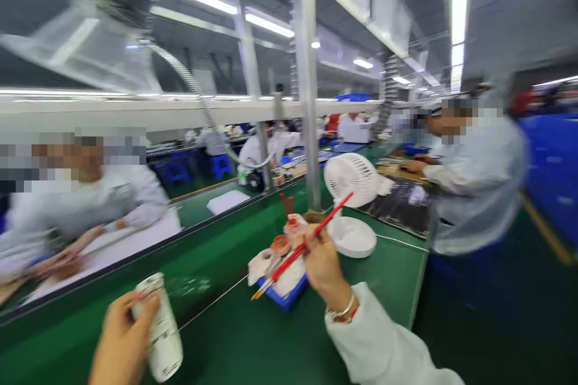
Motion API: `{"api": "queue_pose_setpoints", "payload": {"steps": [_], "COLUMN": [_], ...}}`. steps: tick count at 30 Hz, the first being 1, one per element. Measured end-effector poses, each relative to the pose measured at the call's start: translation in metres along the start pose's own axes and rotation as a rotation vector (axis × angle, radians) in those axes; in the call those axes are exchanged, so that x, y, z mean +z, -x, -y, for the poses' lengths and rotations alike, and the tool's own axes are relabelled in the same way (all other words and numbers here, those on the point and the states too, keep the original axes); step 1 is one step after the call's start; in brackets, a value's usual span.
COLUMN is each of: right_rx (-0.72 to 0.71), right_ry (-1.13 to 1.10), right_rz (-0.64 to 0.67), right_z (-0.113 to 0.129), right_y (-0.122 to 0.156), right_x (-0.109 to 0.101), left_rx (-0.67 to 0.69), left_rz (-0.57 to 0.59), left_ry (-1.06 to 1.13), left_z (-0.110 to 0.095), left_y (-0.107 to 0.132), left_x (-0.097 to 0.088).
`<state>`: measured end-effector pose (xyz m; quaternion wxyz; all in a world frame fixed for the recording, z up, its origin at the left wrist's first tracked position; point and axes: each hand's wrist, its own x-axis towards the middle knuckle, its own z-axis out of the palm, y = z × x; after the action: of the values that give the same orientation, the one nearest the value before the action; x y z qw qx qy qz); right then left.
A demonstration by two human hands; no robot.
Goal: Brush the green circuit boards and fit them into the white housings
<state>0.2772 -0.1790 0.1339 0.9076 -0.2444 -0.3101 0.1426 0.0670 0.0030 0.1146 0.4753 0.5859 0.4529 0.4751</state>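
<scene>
The white cylindrical canister (pixel 160 328), lower left of frame, is wrapped by the left hand (pixel 121 340). The right hand (pixel 323 261) pinches a red-handled brush (pixel 298 252) above a blue tray (pixel 282 304) on the green counter (pixel 235 337), lower center.

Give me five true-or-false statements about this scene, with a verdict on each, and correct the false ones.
1. The left hand grips a white cylindrical container. True.
2. The right hand holds a red-handled brush. True.
3. The right wrist is bare. False: it wears a bracelet.
4. The white fan lies flat on the green bench. False: it stands upright, behind a round white disc.
5. A blue tray lies below the brush. True.
</scene>
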Motion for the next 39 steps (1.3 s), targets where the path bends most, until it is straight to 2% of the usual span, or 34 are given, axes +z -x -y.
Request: {"api": "queue_pose_setpoints", "payload": {"steps": [1,2,3,4,5,7,9,12,16,19,22,24,27,29,31,33,39], "right_rx": [0.001,-0.001,-0.012,-0.03,-0.05,-0.109,-0.164,-0.174,-0.213,-0.257,-0.193,-0.114,-0.037,-0.028,-0.029,-0.037,-0.174], "right_ry": [-0.013,-0.027,-0.042,-0.056,-0.069,-0.084,-0.066,-0.044,-0.003,0.1,0.202,0.314,0.636,0.846,0.971,1.028,0.992], "right_rz": [0.026,0.053,0.076,0.092,0.106,0.117,0.11,0.093,0.068,0.12,0.246,0.375,0.687,0.941,1.139,1.232,1.28], "right_z": [0.004,0.008,0.012,0.015,0.018,0.023,0.027,0.031,0.033,0.026,0.013,0.005,-0.002,-0.005,-0.008,-0.012,-0.025], "right_y": [-0.004,-0.008,-0.012,-0.015,-0.017,-0.017,-0.014,-0.011,-0.011,-0.006,0.003,0.01,0.022,0.029,0.037,0.043,0.05], "right_x": [0.007,0.014,0.02,0.026,0.031,0.037,0.039,0.037,0.035,0.038,0.043,0.045,0.05,0.054,0.059,0.062,0.059], "left_rx": [-0.009,-0.004,0.0,0.003,0.007,-0.013,-0.033,-0.031,-0.027,-0.041,-0.029,-0.034,-0.08,-0.12,-0.154,-0.186,-0.302], "left_rz": [0.024,0.098,0.101,0.107,0.178,0.241,0.286,0.338,0.382,0.431,0.479,0.506,0.531,0.536,0.543,0.55,0.586], "left_ry": [0.099,0.156,0.173,0.184,0.217,0.272,0.311,0.335,0.326,0.338,0.365,0.379,0.398,0.406,0.421,0.46,0.573], "left_z": [0.005,0.007,0.007,0.006,0.002,-0.007,-0.015,-0.023,-0.024,-0.024,-0.024,-0.025,-0.029,-0.034,-0.039,-0.044,-0.05], "left_y": [0.007,0.015,0.022,0.028,0.033,0.044,0.053,0.061,0.064,0.066,0.07,0.073,0.079,0.084,0.088,0.092,0.093], "left_x": [-0.009,-0.015,-0.019,-0.021,-0.023,-0.026,-0.03,-0.035,-0.034,-0.032,-0.033,-0.033,-0.033,-0.033,-0.034,-0.035,-0.042]}}
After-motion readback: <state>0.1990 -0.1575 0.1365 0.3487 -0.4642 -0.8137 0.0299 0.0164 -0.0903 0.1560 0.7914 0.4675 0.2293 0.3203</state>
